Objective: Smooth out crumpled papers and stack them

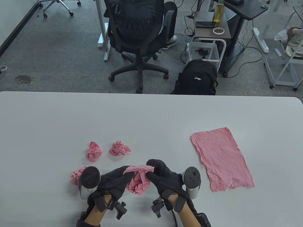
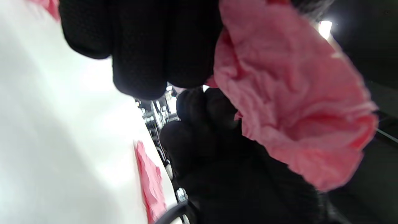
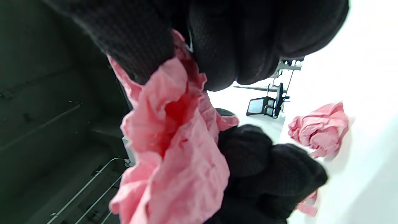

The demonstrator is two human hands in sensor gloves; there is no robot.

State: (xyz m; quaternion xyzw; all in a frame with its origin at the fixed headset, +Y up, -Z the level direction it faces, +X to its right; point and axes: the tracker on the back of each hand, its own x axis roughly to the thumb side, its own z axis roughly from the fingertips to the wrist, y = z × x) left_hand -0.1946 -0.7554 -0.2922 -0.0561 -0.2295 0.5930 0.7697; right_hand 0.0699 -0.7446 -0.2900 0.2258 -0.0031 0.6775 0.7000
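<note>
Both gloved hands hold one half-opened crumpled pink paper [image 1: 139, 180] just above the table's front edge. My left hand [image 1: 126, 173] pinches its left top edge and my right hand [image 1: 151, 170] pinches the right top edge. The same paper fills the left wrist view [image 2: 292, 102] and hangs below my right fingers [image 3: 174, 155] in the right wrist view. A flattened pink sheet [image 1: 222, 158] lies on the table to the right. Three crumpled pink balls sit at the left: one [image 1: 94, 151], another [image 1: 119, 148], and a third [image 1: 76, 176] partly hidden behind the left tracker.
The white table [image 1: 151, 118] spreads wide behind the papers. Beyond its far edge stand an office chair [image 1: 139, 35] with a person seated in it, a black backpack [image 1: 197, 78] on the floor and a small side cart [image 1: 210, 30].
</note>
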